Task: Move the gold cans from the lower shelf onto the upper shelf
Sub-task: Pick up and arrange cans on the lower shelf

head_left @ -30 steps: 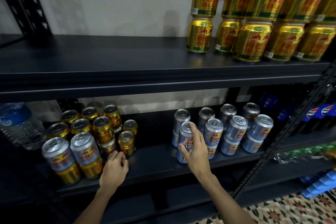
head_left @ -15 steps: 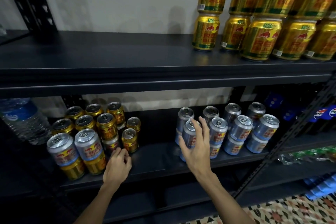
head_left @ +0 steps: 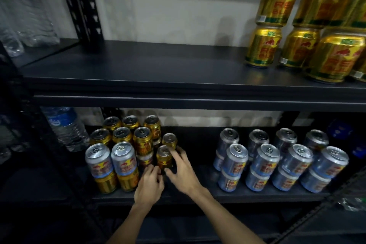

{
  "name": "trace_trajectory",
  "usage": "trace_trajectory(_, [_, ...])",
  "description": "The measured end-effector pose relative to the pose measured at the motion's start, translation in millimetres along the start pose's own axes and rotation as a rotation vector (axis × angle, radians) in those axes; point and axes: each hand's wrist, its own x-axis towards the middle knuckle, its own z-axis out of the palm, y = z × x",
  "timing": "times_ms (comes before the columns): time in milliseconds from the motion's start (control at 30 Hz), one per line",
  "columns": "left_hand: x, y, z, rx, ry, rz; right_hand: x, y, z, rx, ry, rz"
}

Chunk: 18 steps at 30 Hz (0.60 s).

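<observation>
Down on the lower shelf [head_left: 198, 177], both hands meet at 1 gold can [head_left: 164, 159], which stands upright at the front right edge of the gold cluster [head_left: 122, 134]. The left grip [head_left: 149, 186] has its fingers curled against the foot of that can on its left side. Blur hides whether they pinch it or only touch it, so I cannot tell. The right grip [head_left: 183, 170] is spread apart, fingers straight. Its thumb lies near the can's foot and its forefinger reaches up beside the rim on the right. It is not clamped on the can.

Just behind this can stands a 2nd gold can [head_left: 169, 140], also upright. To the left, the cluster runs back in rows toward the wall. At the front left of it, 2 silver cans [head_left: 111, 158] sit on top of 2 gold ones. A water bottle [head_left: 65, 128] stands at the far left of the shelf, near the cluster.

Well apart to the right, on the same shelf, a silver group [head_left: 267, 161] is stacked 2 high. Dark blue items [head_left: 339, 130] show dimly past it.

On the upper shelf [head_left: 138, 77], stacked gold cans [head_left: 265, 47] stand 2 high at the right end. The rest of that board shows bare dark surface. A black post [head_left: 83, 4] rises at its back left, with blurred clear bottles [head_left: 21, 16] beyond it.
</observation>
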Motion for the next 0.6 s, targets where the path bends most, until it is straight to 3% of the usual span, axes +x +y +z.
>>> trace_trajectory(133, [0, 0, 2, -0.012, 0.005, -0.029, 14, 11, 18, -0.044, -0.059, 0.07])
trace_trajectory(300, [-2, -2, 4, -0.036, 0.026, -0.022, 13, 24, 22, 0.018, 0.096, 0.045])
trace_trajectory(600, [-2, 0, 4, -0.031, 0.03, -0.011, -17, 45, 8, 0.023, 0.154, -0.029])
